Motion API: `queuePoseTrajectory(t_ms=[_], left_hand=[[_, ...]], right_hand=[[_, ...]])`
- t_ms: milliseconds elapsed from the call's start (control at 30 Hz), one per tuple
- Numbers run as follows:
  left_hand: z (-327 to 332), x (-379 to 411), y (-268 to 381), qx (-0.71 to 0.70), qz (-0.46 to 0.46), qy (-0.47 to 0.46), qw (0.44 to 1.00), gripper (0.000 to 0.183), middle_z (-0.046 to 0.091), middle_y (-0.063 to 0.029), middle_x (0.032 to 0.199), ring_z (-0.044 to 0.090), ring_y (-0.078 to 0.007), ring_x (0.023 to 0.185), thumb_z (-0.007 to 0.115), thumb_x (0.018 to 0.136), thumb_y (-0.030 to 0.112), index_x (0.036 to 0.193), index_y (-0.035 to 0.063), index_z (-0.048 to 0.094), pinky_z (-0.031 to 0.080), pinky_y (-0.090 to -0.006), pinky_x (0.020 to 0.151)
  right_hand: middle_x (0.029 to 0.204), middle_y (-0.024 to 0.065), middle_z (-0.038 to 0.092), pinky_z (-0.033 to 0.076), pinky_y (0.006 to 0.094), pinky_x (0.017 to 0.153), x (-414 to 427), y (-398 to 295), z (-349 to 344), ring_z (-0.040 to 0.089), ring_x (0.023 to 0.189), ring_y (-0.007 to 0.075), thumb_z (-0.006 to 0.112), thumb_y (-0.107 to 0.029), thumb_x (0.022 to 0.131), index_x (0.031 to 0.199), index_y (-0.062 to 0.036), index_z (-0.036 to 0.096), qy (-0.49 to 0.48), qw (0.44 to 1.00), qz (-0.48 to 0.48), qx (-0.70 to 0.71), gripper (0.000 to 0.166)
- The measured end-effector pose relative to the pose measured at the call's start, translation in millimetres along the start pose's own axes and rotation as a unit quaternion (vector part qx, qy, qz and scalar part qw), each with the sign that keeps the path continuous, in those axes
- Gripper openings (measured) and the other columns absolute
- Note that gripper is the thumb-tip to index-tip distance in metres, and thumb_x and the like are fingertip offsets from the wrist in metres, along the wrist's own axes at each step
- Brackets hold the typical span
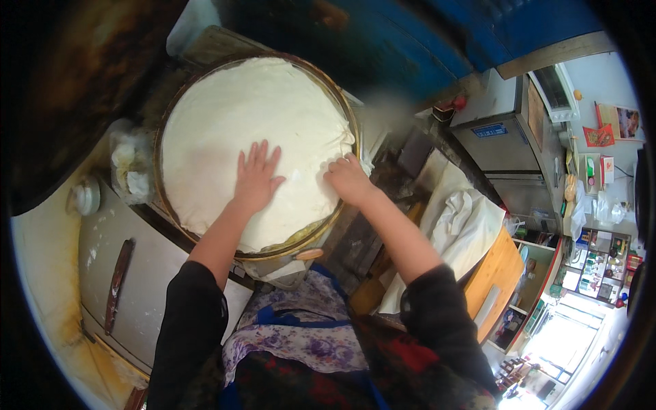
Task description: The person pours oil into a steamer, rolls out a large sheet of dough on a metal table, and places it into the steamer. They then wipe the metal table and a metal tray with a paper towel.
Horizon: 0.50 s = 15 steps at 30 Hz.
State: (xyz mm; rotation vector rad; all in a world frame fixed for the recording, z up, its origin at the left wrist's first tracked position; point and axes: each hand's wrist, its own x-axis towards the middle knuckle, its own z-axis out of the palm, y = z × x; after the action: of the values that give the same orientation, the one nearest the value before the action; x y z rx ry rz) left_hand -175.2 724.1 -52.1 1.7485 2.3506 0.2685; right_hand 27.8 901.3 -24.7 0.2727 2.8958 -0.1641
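A large sheet of pale dough (246, 107) covers most of a big round pan (177, 224) with a raised brown rim. My left hand (258, 177) lies on the dough near its middle, palm down, fingers spread, holding nothing. At the right rim, my right hand (348, 177) has its fingers curled at the gathered, wrinkled edge of the dough; whether it pinches the dough is hidden under the fingers. Along the lower right rim, a strip of yellowish surface shows between the dough and the pan.
A dark rolling pin (119, 287) lies on the floury metal counter (159, 277) at the left. Beside the pan are a plastic bag (130, 166) and a glass jar (87, 196). White cloth (456, 220) and a wooden board (497, 277) with a cleaver-like blade (487, 306) lie at the right.
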Motion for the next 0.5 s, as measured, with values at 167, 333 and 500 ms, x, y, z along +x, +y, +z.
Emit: queuePoseTrajectory(t_ms=[167,333,500], left_hand=[[-1,17,-25,0.034,-0.009,-0.024,0.999,0.069,0.015,-0.0149,0.159,0.014,-0.0350,0.146,0.057,0.092,0.041,0.152,0.0223,0.027,0.010,-0.0551,0.116],[-7,23,-22,0.016,-0.021,0.003,1.000,0.068,0.023,-0.0152,0.157,0.018,-0.0341,0.145,0.061,0.089,0.036,0.149,0.0190,0.032,0.011,-0.0563,0.116],[-4,-4,47,-0.135,0.100,0.011,0.986,0.052,0.048,-0.0144,0.134,0.036,-0.0322,0.135,0.068,0.080,0.017,0.129,0.0083,0.051,0.017,-0.0554,0.113]], right_hand=[[0.092,0.0057,0.065,0.027,0.0456,0.107,3,15,-5,0.058,0.100,0.0257,0.053,-0.010,0.082,0.087,-0.0139,0.067,-0.037,0.999,-0.029,-0.026,0.015],[0.090,0.0072,0.064,0.028,0.0470,0.108,-5,23,-15,0.058,0.100,0.0281,0.054,-0.009,0.082,0.091,-0.0106,0.063,0.006,0.998,-0.051,0.020,0.014],[0.087,0.0093,0.061,0.026,0.0498,0.110,-30,7,-48,0.057,0.097,0.0295,0.055,-0.005,0.080,0.089,-0.0075,0.059,0.073,0.978,0.025,0.193,0.010]])
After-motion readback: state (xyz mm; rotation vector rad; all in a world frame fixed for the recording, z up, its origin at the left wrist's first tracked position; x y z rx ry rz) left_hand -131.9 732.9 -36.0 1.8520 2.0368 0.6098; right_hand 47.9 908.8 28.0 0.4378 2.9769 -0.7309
